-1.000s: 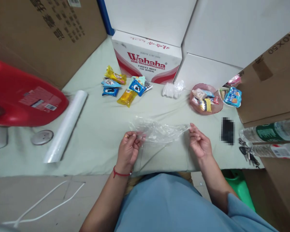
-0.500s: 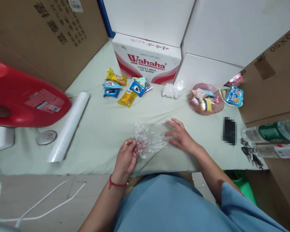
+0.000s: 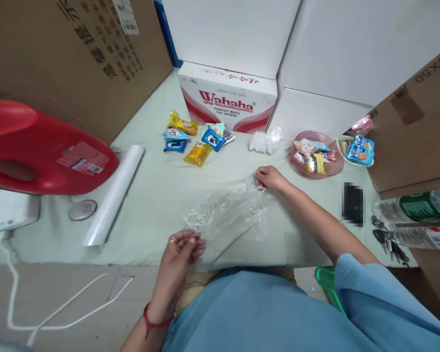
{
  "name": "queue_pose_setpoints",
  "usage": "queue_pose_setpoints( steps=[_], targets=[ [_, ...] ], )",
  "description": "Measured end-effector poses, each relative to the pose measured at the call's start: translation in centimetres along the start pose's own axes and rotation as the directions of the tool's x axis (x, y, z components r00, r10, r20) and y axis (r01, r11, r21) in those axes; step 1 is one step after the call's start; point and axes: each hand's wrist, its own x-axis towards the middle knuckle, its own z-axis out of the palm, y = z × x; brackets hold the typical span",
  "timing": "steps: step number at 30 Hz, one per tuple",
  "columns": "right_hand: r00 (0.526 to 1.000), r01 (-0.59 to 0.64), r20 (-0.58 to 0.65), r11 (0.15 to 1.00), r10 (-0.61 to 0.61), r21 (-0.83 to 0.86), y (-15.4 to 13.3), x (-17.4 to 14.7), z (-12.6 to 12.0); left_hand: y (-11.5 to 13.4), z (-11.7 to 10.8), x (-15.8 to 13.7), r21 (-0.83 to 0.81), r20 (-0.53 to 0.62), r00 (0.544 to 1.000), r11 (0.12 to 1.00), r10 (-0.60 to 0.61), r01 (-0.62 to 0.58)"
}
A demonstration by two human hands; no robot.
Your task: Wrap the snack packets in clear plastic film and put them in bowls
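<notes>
A crumpled clear plastic bag (image 3: 229, 210) is spread out over the cloth-covered table, between my two hands. My right hand (image 3: 267, 178) pinches its far right edge, thumb and fingers pressed together. At the bag's near left corner, my left hand (image 3: 182, 248) has its fingers curled with the thumb against them, and the thin film seems to be caught there. Beyond the bag lie several wrapped snacks, among them a yellow packet (image 3: 198, 154) and a blue packet (image 3: 213, 139). A bunched white plastic bag (image 3: 266, 141) rests to their right.
At the right stand a pink bowl (image 3: 336, 168) of snacks, a blurred black object (image 3: 353, 204), keys (image 3: 390, 244) and bottles (image 3: 418, 205). To the left are a plastic roll (image 3: 113, 195), a round lid (image 3: 82, 209) and a red jug (image 3: 55, 151). A Wahaha box (image 3: 227, 100) is behind.
My right hand has gone from spread fingers to a pinch on the bag, moving slightly away. My left hand has shifted left and nearer. The bag is now stretched wider.
</notes>
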Motion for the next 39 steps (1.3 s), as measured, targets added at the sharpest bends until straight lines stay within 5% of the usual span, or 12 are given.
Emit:
queue_pose_setpoints(
  steps=[1,3,4,6,9,11,14,17,21,23,32,39],
  targets=[
    [1.0,0.013,0.013,0.999,-0.012,-0.049,0.1,0.4,0.1,0.5,-0.5,-0.5,0.123,-0.103,0.988,0.987,0.117,-0.104],
    [0.998,0.061,0.028,0.982,-0.057,-0.18,-0.1,1.2,0.2,2.0,-1.1,-1.4,0.4,-0.187,0.881,0.853,0.434,-0.335],
    [0.995,0.099,0.022,0.961,-0.097,-0.257,-0.3,1.5,0.2,2.8,-1.0,-1.7,0.503,-0.127,0.804,0.736,0.581,-0.453],
    [0.971,0.195,-0.048,0.893,-0.234,-0.405,-1.1,1.8,0.2,4.4,-0.1,-1.7,0.529,0.17,0.631,0.47,0.757,-0.707],
    [0.809,0.352,-0.213,0.742,-0.548,-0.571,-2.5,0.6,-0.2,5.5,3.0,0.1,0.35,0.593,0.363,0.176,0.719,-0.92],
    [0.67,0.417,-0.269,0.651,-0.692,-0.634,-2.9,-1.6,-0.4,5.4,5.6,2.2,0.334,0.697,0.304,0.081,0.65,-0.939],
    [0.596,0.474,-0.225,0.564,-0.77,-0.676,-1.5,-6.2,0.0,4.8,9.0,5.6,0.37,0.734,0.329,0.058,0.594,-0.927],
    [0.659,0.551,0.009,0.474,-0.752,-0.687,2.0,-10.7,1.2,4.4,10.9,8.4,0.429,0.71,0.389,0.077,0.587,-0.9],
    [0.765,0.569,0.265,0.424,-0.586,-0.705,7.2,-14.7,1.9,3.1,10.8,10.5,0.628,0.614,0.587,0.123,0.529,-0.768],
    [0.801,0.542,0.297,0.42,-0.519,-0.728,8.8,-16.1,1.5,2.4,10.0,10.7,0.67,0.59,0.641,0.145,0.492,-0.728],
    [0.824,0.533,0.311,0.464,-0.473,-0.708,9.8,-19.1,-0.2,3.4,7.9,10.6,0.689,0.539,0.627,0.135,0.562,-0.713],
    [0.842,0.535,0.292,0.636,-0.453,-0.556,6.1,-17.5,-2.5,2.1,7.4,10.8,0.767,0.505,0.715,0.128,0.483,-0.629]
  ],
)
